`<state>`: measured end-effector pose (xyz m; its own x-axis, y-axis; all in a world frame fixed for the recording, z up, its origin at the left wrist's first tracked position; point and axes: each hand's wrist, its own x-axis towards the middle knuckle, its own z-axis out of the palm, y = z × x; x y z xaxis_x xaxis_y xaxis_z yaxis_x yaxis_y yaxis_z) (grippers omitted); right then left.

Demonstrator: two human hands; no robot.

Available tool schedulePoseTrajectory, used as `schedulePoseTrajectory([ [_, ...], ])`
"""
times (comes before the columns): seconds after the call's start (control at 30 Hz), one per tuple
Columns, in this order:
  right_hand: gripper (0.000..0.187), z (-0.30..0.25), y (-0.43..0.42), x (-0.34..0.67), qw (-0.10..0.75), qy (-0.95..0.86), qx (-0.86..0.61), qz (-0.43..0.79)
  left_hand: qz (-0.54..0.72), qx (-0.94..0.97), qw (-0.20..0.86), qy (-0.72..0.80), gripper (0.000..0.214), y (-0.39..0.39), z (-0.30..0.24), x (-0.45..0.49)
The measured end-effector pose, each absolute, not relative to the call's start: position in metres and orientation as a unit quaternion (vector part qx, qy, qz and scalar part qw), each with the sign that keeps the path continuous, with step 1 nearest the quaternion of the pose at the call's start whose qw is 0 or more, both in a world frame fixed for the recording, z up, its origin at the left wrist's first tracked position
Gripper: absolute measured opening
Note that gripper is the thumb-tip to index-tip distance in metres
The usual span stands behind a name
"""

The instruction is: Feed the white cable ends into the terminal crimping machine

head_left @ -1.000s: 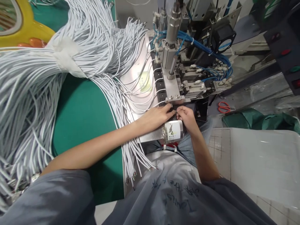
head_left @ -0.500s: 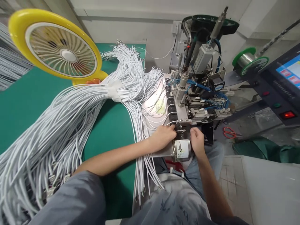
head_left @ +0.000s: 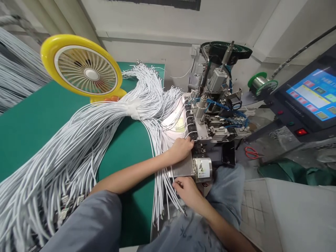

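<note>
Your right hand (head_left: pixel 187 189) sits low by your lap, fingers curled onto the loose ends of the thin white wires (head_left: pixel 168 196) that hang over the front edge of the green table mat (head_left: pixel 126 147); it looks to be pinching one or two of them, though the exact grip is hard to make out. Your left hand (head_left: pixel 181 148) rests further forward, fingers bent and pressed down where a wire meets the black fixture row (head_left: pixel 193 134) at the front of the grey metal pneumatic machine (head_left: pixel 212 115). Judging by the layout, several wires already curve into that row, so part of the loading seems done, while the big taped bundle of white wires (head_left: pixel 86 140) across the mat suggests a lot remains. Both forearms reach in from the lower left and lower right, the left one stretched across the mat, the right bent close to your body. Just between your hands lies the small silver cylinder with a white label (head_left: pixel 203 169). Beyond stand a yellow round fan (head_left: pixel 81 68) and a lit touchscreen panel (head_left: pixel 312 94).
</note>
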<state>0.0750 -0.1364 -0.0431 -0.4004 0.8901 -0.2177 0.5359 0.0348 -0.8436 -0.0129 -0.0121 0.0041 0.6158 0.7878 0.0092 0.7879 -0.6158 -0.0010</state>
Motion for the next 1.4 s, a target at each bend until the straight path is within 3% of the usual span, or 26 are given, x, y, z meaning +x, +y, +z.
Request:
schedulePoseTrajectory([
  [0.13,0.024,-0.035,-0.138,0.093,0.205,-0.697,-0.542,0.422,-0.028,-0.918,-0.053,-0.392,0.022,-0.028,0.017,-0.004],
  [0.3,0.03,-0.015,-0.126,0.144,0.258,-0.639,-0.578,0.437,-0.152,-0.903,-0.332,-0.228,0.031,-0.048,0.029,0.006],
  [0.37,0.022,-0.007,-0.116,0.161,0.331,-0.603,-0.574,0.445,-0.168,-0.881,-0.384,-0.222,0.033,-0.049,0.027,0.007],
  [0.5,0.009,0.001,-0.1,0.173,0.518,-0.469,-0.574,0.427,-0.231,-0.856,-0.388,-0.25,0.03,-0.043,0.019,0.006],
  [0.67,0.019,0.002,-0.097,0.162,0.603,-0.379,-0.505,0.487,-0.317,-0.839,-0.365,-0.25,0.023,-0.039,0.019,0.006],
  [0.8,0.017,0.001,-0.094,0.157,0.61,-0.365,-0.482,0.512,-0.348,-0.827,-0.358,-0.258,0.019,-0.041,0.022,0.006],
  [1.0,0.012,-0.009,-0.088,0.158,0.632,-0.426,-0.475,0.44,-0.315,-0.829,-0.389,-0.248,0.02,-0.042,0.018,0.007],
  [1.1,0.007,-0.009,-0.088,0.163,0.596,-0.474,-0.491,0.424,-0.326,-0.826,-0.392,-0.238,0.02,-0.04,0.016,0.007],
  [1.3,0.011,0.002,-0.085,0.176,0.489,-0.577,-0.555,0.346,-0.28,-0.882,-0.296,-0.234,0.023,-0.036,0.011,0.004],
  [1.4,0.016,0.002,-0.084,0.174,0.479,-0.582,-0.562,0.34,-0.288,-0.878,-0.296,-0.242,0.023,-0.037,0.009,0.004],
])
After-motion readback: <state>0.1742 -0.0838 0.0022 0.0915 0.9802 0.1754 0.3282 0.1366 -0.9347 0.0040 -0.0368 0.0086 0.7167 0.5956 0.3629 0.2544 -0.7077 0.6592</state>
